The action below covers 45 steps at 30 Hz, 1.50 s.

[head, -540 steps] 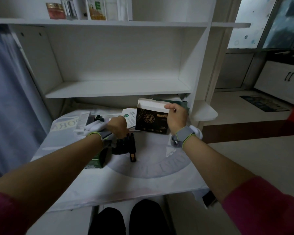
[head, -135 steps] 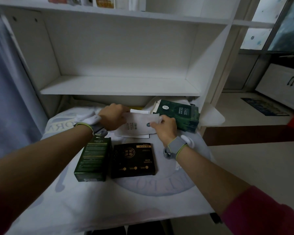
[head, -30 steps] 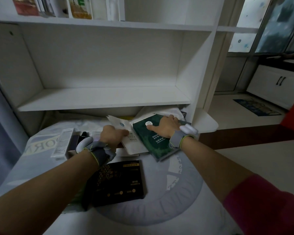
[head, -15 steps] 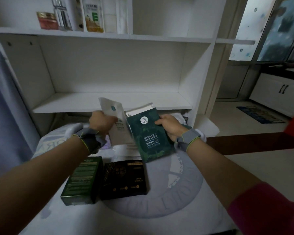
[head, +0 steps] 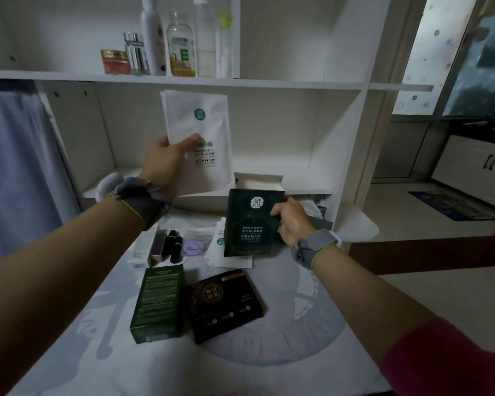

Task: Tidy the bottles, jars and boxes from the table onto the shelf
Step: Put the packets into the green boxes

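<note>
The white shelf (head: 269,181) stands at twelve o'clock, behind the cloth-covered surface (head: 269,352). On the surface lie a black box (head: 226,304) and, touching it at its nine o'clock, a dark green box (head: 159,304). The left hand (head: 166,161) holds a white mask sachet (head: 200,138) upright before the shelf's lower opening, thumb across its face, fingers clenched behind. The right hand (head: 290,224) grips a dark green mask sachet (head: 249,227) by its edge, above the surface. Bottles (head: 180,44) and a jar (head: 115,62) stand on the upper shelf board.
</note>
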Available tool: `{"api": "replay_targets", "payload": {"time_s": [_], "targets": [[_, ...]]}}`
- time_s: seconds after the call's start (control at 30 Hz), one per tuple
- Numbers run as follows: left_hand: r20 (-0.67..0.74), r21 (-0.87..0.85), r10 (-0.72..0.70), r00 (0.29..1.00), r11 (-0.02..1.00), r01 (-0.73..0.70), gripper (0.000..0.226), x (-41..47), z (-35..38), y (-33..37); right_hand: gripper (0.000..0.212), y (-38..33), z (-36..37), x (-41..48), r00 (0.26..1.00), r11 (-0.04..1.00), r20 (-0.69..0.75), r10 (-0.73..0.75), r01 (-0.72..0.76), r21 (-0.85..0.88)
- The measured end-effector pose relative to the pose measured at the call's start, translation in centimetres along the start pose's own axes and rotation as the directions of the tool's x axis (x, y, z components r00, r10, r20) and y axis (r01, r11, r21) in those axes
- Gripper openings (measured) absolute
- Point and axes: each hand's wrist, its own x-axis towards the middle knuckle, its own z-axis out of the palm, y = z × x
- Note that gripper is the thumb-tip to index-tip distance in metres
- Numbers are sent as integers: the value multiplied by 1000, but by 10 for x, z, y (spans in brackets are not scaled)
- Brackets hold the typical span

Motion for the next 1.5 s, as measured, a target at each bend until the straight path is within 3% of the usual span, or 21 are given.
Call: {"api": "replay_targets", "payload": {"time_s": [0.17,0.3,0.4,0.57,0.77,0.97,1.13,1.5], "targets": [[109,5,-11,994,1000,11,15,-1,4,-11,28,12,-1,-2,999,988,35,-29,34,-149],[157,28,-36,987,999,32,27,-7,9,-18,10,5,2,-5,995,991,53,-79,84,-104],[159,-43,-65,985,996,73,30,-7,19,-21,16,6,4,2,984,977,-2,-176,174,-126],[221,-222,-168,961,951,217,30,-5,48,-24,20,6,3,3,949,944,-102,-298,278,-176],[399,-342,-288,871,834,433,40,-1,81,-41,22,7,6,6,919,929,-156,-361,339,-151],[407,-387,-274,871,813,436,35,9,76,-53,30,7,11,11,905,909,-117,-409,393,-142],[387,-346,-266,883,846,406,34,14,57,-59,18,8,6,12,891,884,-46,-452,440,-159],[253,-153,-201,946,957,245,35,13,36,-64,26,19,14,22,947,945,-43,-318,312,-97]]}}
